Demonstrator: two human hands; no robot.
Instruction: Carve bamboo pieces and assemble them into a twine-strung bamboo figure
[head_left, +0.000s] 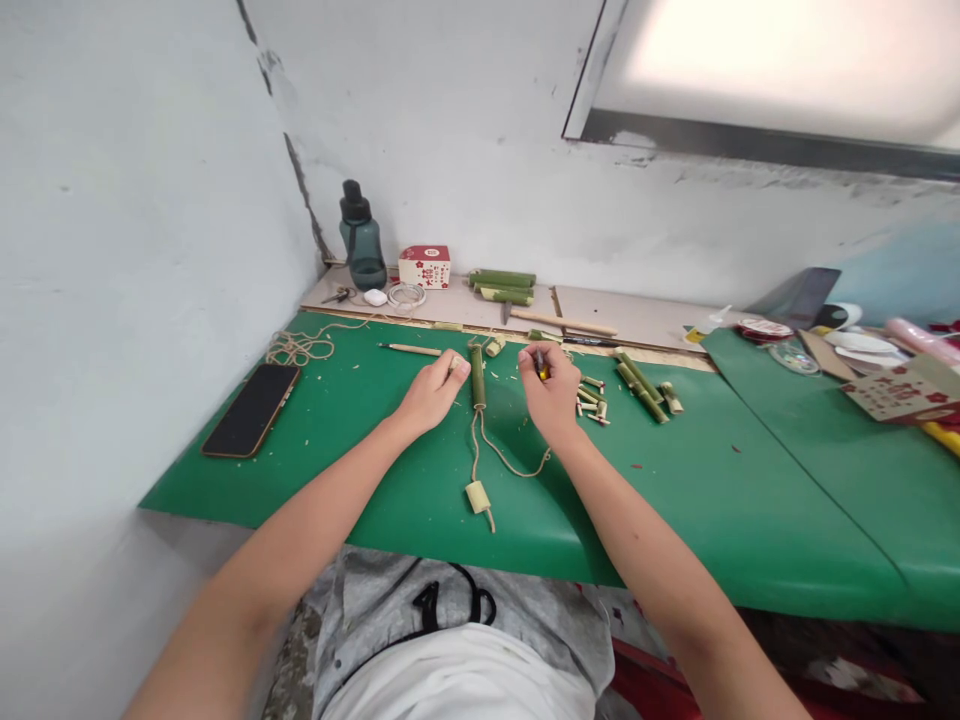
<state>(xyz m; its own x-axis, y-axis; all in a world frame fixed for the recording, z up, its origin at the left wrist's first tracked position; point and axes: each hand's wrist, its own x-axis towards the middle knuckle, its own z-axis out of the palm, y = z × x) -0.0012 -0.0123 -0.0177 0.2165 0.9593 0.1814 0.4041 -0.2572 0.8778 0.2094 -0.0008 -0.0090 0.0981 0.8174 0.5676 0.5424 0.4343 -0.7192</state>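
My left hand (435,392) is closed on a small pale bamboo piece (454,365), mostly covered by the fingers. My right hand (551,393) grips a small black-and-yellow tool (541,366) whose kind I cannot make out. Between the hands lies a green bamboo tube (478,376) with a cord (513,466) coming out of its near end. One strand runs through a short pale bamboo piece (477,497) close to the table's front edge. Just beyond the tube is another short bamboo piece (495,345).
A hammer (562,321) and bamboo lengths (502,286) lie at the back. Right of my right hand are cut bamboo sticks (637,385) and several small pieces (592,398). A phone (251,410), loose twine (300,347) and a bottle (362,240) are on the left.
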